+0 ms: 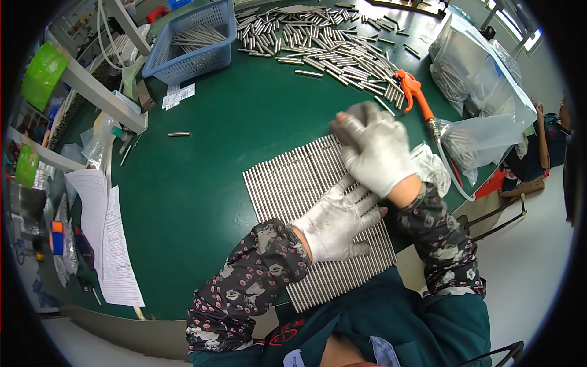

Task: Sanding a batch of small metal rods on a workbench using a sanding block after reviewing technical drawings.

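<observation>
A flat block of thin metal rods [293, 177] lies side by side on the green table in front of me. My left hand [338, 223], in a white glove with bare fingertips, rests on these rods with its fingers spread. Above the far right part of the rods is my right hand [380, 150], gloved the same way, with its fingers curled and blurred by motion. Something dark grey [367, 111] shows along its far side, too smeared to name. A crumpled white cloth [430, 169] lies just right of that hand.
Loose metal pins [318, 43] are heaped at the back. An orange air gun [416, 95] with a hose lies right of them. Bags of rods [455, 76] stand at the right edge, a blue basket [183, 52] at the back left. Papers [113, 244] hang at the left.
</observation>
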Motion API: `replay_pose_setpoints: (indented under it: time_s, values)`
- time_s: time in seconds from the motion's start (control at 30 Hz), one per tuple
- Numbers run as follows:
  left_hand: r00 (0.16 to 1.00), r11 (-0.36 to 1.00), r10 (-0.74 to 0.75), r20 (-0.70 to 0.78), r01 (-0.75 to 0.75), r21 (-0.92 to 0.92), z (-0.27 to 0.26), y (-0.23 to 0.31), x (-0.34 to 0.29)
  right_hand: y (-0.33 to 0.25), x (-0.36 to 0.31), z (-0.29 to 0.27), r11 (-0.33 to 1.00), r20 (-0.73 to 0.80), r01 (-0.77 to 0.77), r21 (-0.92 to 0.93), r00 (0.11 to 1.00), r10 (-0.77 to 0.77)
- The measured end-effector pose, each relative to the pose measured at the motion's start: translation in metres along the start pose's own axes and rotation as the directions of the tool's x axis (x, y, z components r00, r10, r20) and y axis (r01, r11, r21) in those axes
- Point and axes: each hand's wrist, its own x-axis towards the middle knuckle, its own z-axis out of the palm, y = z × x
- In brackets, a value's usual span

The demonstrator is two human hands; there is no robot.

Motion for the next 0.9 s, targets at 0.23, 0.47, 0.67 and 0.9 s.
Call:
replay_pose_setpoints:
  time_s: [0.23,0.47,0.67,0.9]
  values:
    - [0.998,0.999,0.004,-0.064,-0.002,0.036,-0.002,0.002,0.001,0.015,0.001,0.002,0.986,-0.048,-0.109,-0.122,0.993,0.104]
    - [1.000,0.997,0.004,0.012,-0.005,0.078,-0.003,0.002,-0.001,0.016,0.008,-0.008,0.965,0.087,-0.175,-0.193,0.977,0.194]
    - [0.998,0.999,-0.008,-0.065,0.005,-0.049,0.002,-0.002,-0.002,-0.027,0.000,0.002,0.998,0.208,0.056,-0.015,0.977,-0.052]
    - [0.998,0.991,-0.059,-0.035,0.054,-0.124,0.001,0.000,-0.006,-0.037,-0.004,0.010,0.971,0.081,0.218,0.099,0.971,-0.226]
